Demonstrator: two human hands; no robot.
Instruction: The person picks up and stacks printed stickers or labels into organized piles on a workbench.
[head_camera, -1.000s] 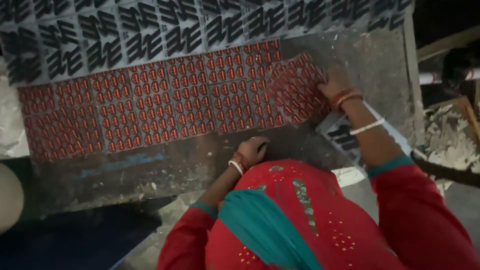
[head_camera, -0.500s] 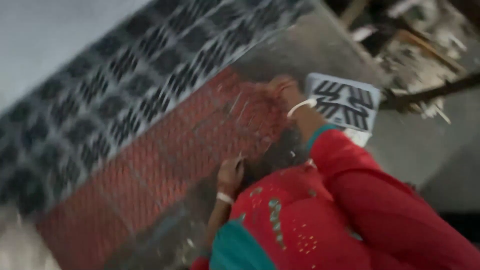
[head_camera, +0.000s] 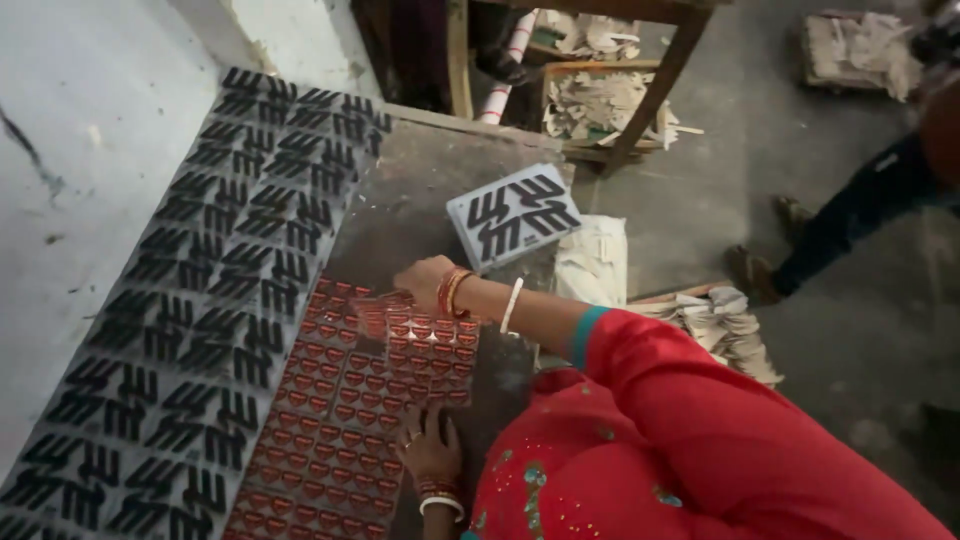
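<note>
Nearest: left hand (head_camera: 428, 445) lies flat, fingers spread and holding nothing, palm down on the near edge of the red printed sheet (head_camera: 340, 420), a long strip w/ rows of small red-orange heart-like labels, laid on the grey worktop (head_camera: 420, 190).

Right hand (head_camera: 425, 282) is further up at the sheet's far end. Fingers curl down onto the sheet, tips touching it; can't tell if they pinch the edge or just press. Sheet runs between the two hands.

Left of it, alongside and touching: grey sheet (head_camera: 190, 300) w/ rows of black stripe-shaped marks, reaching the white wall (head_camera: 90, 130).

Beyond the right hand, apart from it: small grey block (head_camera: 512, 215) w/ same black marks, tilted. Past that, pale paper scraps in a wooden frame (head_camera: 600, 100).
</note>
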